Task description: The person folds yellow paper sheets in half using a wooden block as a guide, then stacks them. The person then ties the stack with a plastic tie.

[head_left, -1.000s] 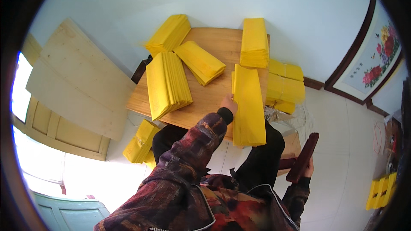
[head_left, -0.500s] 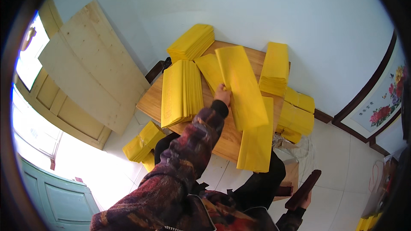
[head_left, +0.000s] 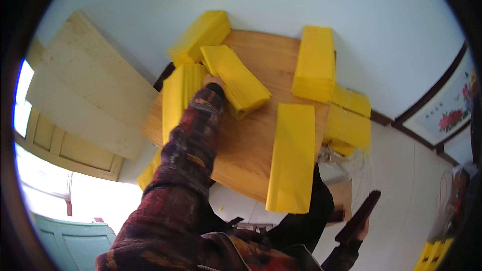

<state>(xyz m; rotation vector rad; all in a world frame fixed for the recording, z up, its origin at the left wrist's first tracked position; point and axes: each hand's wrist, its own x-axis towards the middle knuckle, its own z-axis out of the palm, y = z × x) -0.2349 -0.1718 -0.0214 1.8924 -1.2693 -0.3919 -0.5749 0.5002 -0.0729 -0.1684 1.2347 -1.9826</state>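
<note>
There's the wooden worktop (head_left: 246, 165), spread under the fingers of the left hand (head_left: 213, 80)! A thick yellow stack (head_left: 175, 95) sits just left of them, a smaller yellow bundle (head_left: 238, 76) just right; how far they're open, or holding what, I can't tell. The right hand (head_left: 364, 232) has its fingers closed on a dark red bar (head_left: 359, 217).

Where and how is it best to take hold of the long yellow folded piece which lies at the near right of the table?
Probably grip the yellow piece by its short near end, coming from the person's side, thumb above and fingers below: it lies flat, and that end seems to stick out past the edge of the table.
</note>
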